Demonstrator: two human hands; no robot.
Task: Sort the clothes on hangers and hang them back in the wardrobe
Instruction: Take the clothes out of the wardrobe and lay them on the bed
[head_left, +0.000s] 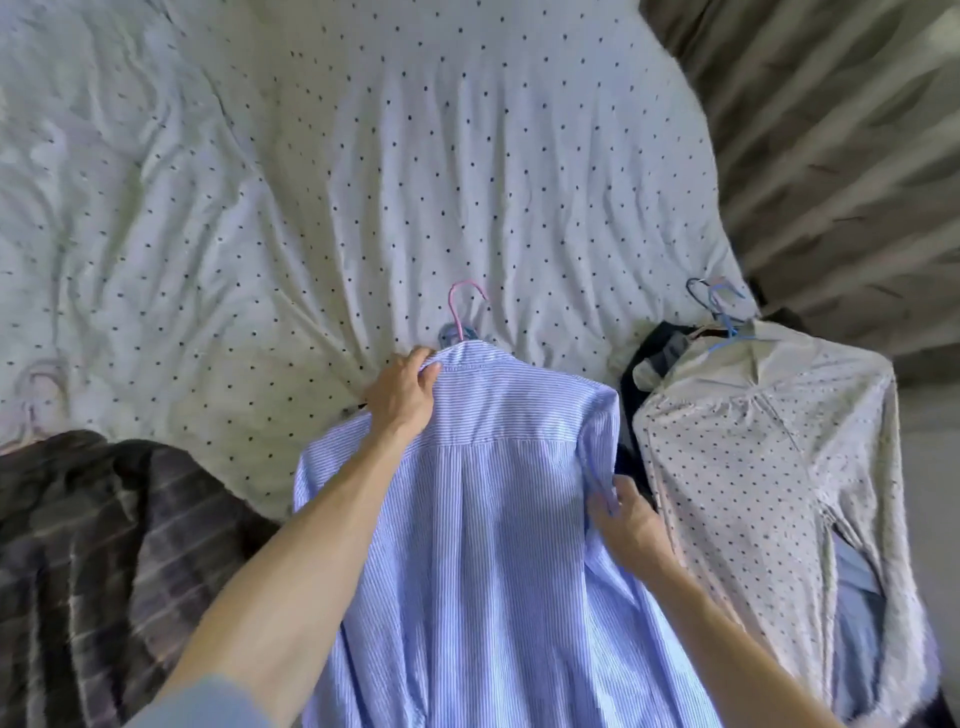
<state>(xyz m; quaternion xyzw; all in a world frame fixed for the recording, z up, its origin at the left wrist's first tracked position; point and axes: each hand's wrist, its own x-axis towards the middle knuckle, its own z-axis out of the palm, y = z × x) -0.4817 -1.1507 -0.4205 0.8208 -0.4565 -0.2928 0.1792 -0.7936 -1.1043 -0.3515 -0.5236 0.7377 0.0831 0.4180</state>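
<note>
The left hand (402, 397) curls its fingers round the collar edge of a blue striped shirt (493, 519), close to where the hook of a pink hanger (464, 306) pokes out; the right hand (626, 519) pinches a fold at the same shirt's right sleeve seam; so the 2 hands each hold cloth. The shirt lies back-up on the near edge of a dotted bedsheet (337, 156), hook pointing away from the person. Just beside it on the right lies a dotted cream shirt (769, 467) on a blue hanger (724, 317); a dark plaid garment (93, 545) lies to the left. To do this step well, in my judgement: square the 2 shoulders on the hanger; smooth the sleeve flat; lift by the hook so nothing slips; the wardrobe is out of view.
</note>
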